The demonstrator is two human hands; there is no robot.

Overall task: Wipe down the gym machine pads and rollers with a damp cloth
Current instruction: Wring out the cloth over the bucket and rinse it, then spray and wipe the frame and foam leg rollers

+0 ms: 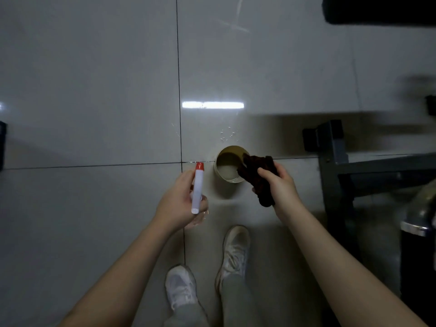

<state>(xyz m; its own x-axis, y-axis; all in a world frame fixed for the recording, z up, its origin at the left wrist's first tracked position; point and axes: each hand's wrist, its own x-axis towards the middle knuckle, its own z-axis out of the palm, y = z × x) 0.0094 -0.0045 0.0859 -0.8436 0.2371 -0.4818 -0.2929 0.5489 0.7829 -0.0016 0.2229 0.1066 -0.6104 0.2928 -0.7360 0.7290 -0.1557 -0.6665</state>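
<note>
Gripping the dark cloth [258, 179] in a closed fist, your right hand [279, 185] is holding it bunched just above and beside the small round container [230, 165] sitting on the tiled floor [94, 90]. Your left hand [182, 201] is wrapping around a slim white spray bottle [197, 188] with a red cap, its grip closed on the body, nozzle end pointing away from you.

You are standing over the container, which looks to be holding some pale liquid, so this is probably the dampening step, with no pad or roller wiped yet. The machine's dark frame [339, 159] is sitting to your right, and a black pad [377, 10] is showing at the top right corner, well apart from the cloth.

Several things could go wrong from here. Droplets are already lying on the glossy tile just beyond the container, and your shoes [233, 251] are planted close by; more drips from a soaked cloth are likely to make that patch slippery. The container is small and light-looking, so a trailing fold of cloth catching its rim could tip it. If you are spraying one-handed toward the cloth, mist could be missing it and landing on the floor. An overly wet cloth may also be leaving the pads streaked, so wringing it over the container seems wise.
</note>
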